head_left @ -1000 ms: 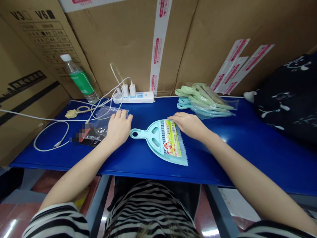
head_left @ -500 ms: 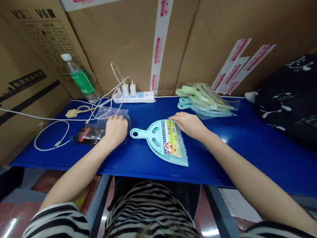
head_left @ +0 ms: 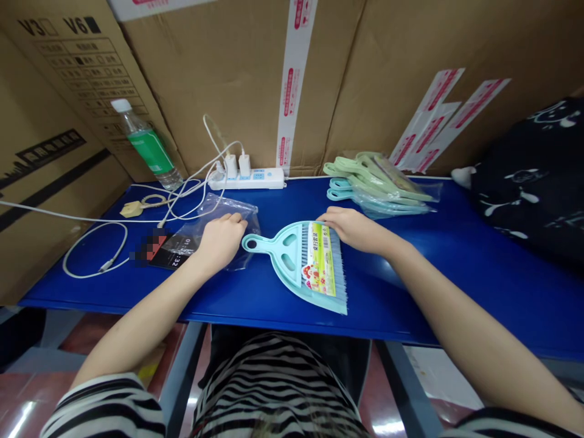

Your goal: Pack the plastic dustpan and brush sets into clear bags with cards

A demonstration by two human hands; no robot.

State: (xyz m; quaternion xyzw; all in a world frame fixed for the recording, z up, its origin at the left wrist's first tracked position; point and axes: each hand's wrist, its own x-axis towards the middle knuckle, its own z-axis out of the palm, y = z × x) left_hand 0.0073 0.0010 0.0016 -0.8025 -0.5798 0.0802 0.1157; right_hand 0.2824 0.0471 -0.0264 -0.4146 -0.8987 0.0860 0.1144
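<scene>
Roughly parallel to the desk's front edge, the brush-and-dustpan set is pinched by the right hand, handle toward the left hand's gripped clear bag.

Displacement of the clear plastic bag to the right across the blue surface, to a position closing the former gap to the handle end of the dustpan-and-brush set. Slight withdrawal of the left grip half a second ago, followed by a return rightward, near that handle. Slight rotation of the set, with a small shift to the right and the bristle end swung toward the person; printed label carried along. Small rightward shift of the right grip. On the dark screen, change of the last digits from 31 to 32, with more of the readout exposed.
</scene>
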